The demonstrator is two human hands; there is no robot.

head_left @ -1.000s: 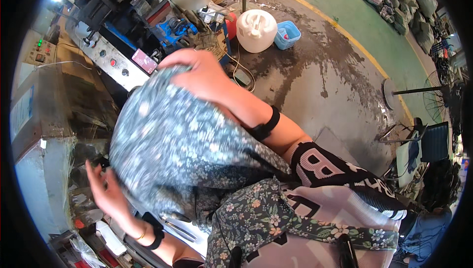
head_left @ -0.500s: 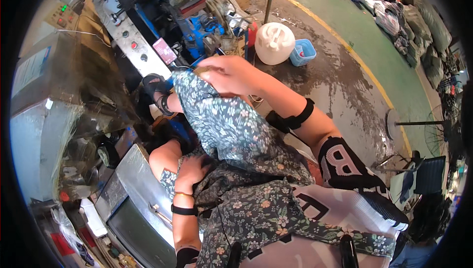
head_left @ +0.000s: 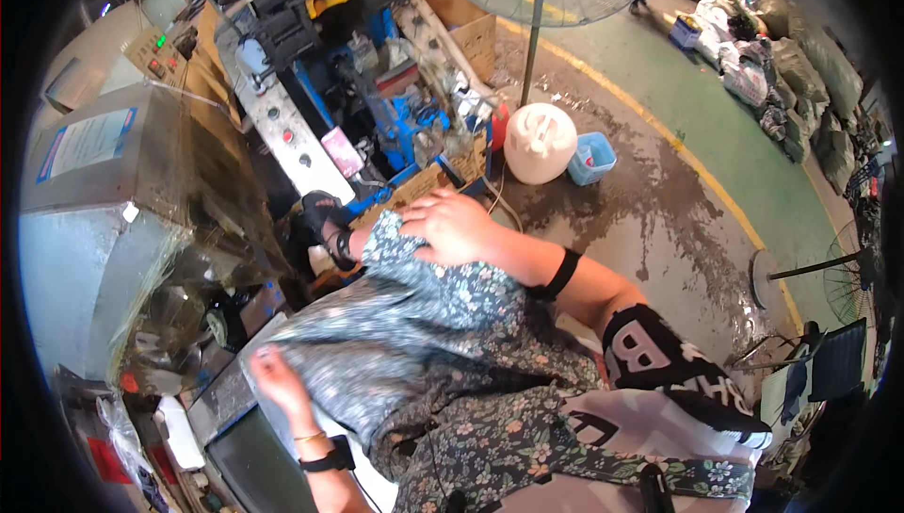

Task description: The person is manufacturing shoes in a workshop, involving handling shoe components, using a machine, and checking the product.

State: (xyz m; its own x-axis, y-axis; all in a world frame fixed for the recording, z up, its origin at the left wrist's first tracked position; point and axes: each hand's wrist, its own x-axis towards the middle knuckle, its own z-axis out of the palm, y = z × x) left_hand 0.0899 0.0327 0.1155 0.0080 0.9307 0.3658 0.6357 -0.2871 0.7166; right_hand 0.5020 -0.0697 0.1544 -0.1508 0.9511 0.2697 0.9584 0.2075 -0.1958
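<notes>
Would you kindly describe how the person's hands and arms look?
The left hand is gloveless, with a thin gold bangle and a black band on its forearm. The right hand is gloveless too; its arm has a black strap and a pale-lettered black sleeve.

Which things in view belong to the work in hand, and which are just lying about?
In hand:
floral apron
right hand, on the apron
left hand, by its edge

Apparently just lying about:
whitish plastic jug
light-blue basket
dark-backed chair
piled sacks

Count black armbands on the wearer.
2: one wide black band around the left wrist, one narrower black band around the right forearm. Clothing could hide more.
</notes>
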